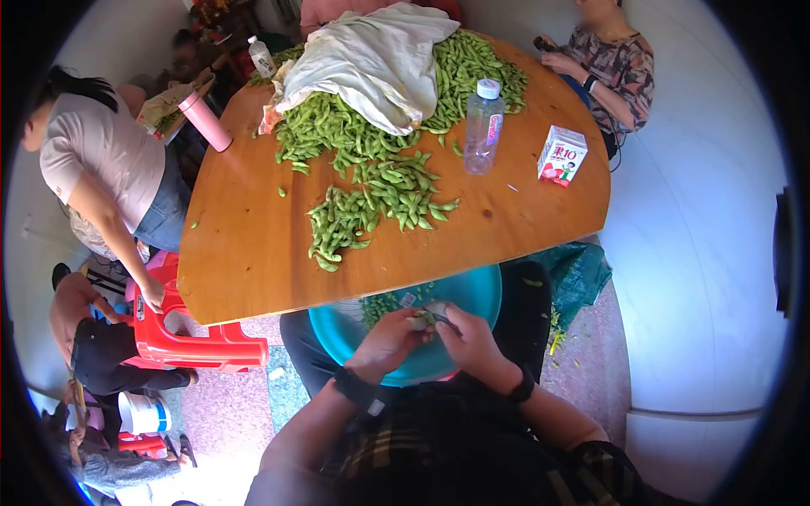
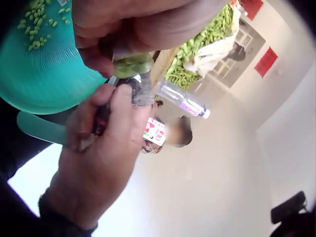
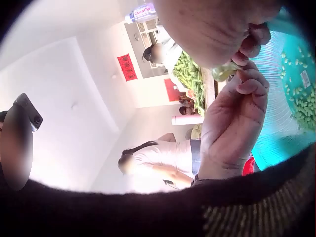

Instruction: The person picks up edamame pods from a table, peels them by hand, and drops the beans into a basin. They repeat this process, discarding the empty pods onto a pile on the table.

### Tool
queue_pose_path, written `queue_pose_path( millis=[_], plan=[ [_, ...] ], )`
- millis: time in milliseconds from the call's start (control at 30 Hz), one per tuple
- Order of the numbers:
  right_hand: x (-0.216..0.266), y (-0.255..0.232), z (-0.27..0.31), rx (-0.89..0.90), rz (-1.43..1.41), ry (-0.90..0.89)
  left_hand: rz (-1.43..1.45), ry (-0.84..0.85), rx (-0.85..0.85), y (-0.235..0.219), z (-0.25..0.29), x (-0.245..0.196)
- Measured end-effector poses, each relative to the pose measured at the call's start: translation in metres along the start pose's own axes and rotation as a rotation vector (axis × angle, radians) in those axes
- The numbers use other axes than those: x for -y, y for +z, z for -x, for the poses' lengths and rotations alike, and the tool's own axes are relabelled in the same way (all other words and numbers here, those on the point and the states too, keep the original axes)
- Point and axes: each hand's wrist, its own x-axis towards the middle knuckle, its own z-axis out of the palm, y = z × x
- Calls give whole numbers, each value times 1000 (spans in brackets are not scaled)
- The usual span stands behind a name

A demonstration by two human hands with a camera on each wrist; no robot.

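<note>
Over a teal basin (image 1: 489, 312) both hands are brought together at one green edamame pod (image 2: 133, 65). My left hand (image 1: 390, 339) pinches the pod between thumb and fingertips, as the right wrist view (image 3: 224, 71) also shows. My right hand (image 1: 477, 344) has its fingers curled in, with its thumb against the pod. A grey, shiny piece (image 2: 142, 90) covers the right thumb tip; I cannot tell what it is. Shelled green beans (image 3: 306, 111) lie on the basin's bottom, with a small white label (image 3: 305, 79) among them.
Edamame pods (image 1: 371, 202) are heaped on the wooden table (image 1: 498, 228), partly under a white cloth (image 1: 363, 63). A clear bottle (image 1: 483, 131), drink carton (image 1: 562, 156) and pink flask (image 1: 205, 122) stand there. Red stools (image 1: 202, 350) and several people are around; a green bag (image 1: 574, 274) lies right.
</note>
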Motion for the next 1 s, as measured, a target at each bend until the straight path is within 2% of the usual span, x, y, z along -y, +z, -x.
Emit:
queue_pose_path(
  millis=[67, 100, 133, 167, 200, 233, 267, 300, 333, 367, 433, 467, 533, 567, 633, 667, 733, 767, 833, 867, 933, 1000],
  plan=[
    [2, -4, 0, -4, 2, 16, -231, -22, -99, -10, -9, 15],
    [10, -11, 2, -107, 57, 57, -234, -11, -107, -11, -9, 19],
    [11, -19, 2, -210, 110, 97, -681, 185, -66, -13, -8, 23],
    [-9, -31, 6, -284, 160, 89, -1128, 378, -22, -15, -7, 23],
    [-6, -46, 6, -419, 206, 10, -1424, 622, -84, -9, 0, 18],
    [-11, -66, 14, -446, 300, 75, -1430, 628, -92, 2, 11, 6],
    [-23, -89, 24, -452, 488, 98, -1480, 791, -202, 16, 26, -9],
    [-52, -111, 40, -466, 485, 184, -1523, 955, -311, 24, 38, -24],
    [-63, -126, 50, -545, 443, 184, -1616, 996, -462, 26, 47, -40],
    [-58, -139, 59, -523, 466, 291, -1705, 1033, -616, 23, 53, -59],
    [-44, -146, 68, -523, 431, 342, -1901, 1035, -791, 11, 55, -99],
    [-48, -143, 70, -522, 431, 340, -1900, 1036, -794, 2, 53, -106],
    [-49, -132, 68, -493, 454, 225, -1868, 988, -657, -16, 44, -114],
    [-39, -122, 65, -445, 427, 175, -1868, 991, -654, -19, 42, -116],
    [-21, -103, 54, -317, 376, 261, -1831, 913, -697, -20, 40, -118],
    [-8, -92, 47, -319, 375, 262, -1832, 913, -695, -18, 41, -116],
    [14, -72, 31, -185, 277, 132, -1722, 898, -565, -10, 42, -114],
    [15, -65, 26, -187, 277, 134, -1723, 897, -561, -9, 41, -113],
    [10, -53, 15, -127, 268, -63, -1683, 884, -603, -7, 38, -115],
    [10, -51, 12, -56, 308, -17, -1680, 886, -607, -6, 35, -115],
    [19, -45, 5, -27, 307, -40, -1601, 858, -775, -7, 27, -117],
    [26, -39, 0, -5, 308, -54, -1671, 870, -761, -12, 23, -123]
  ],
)
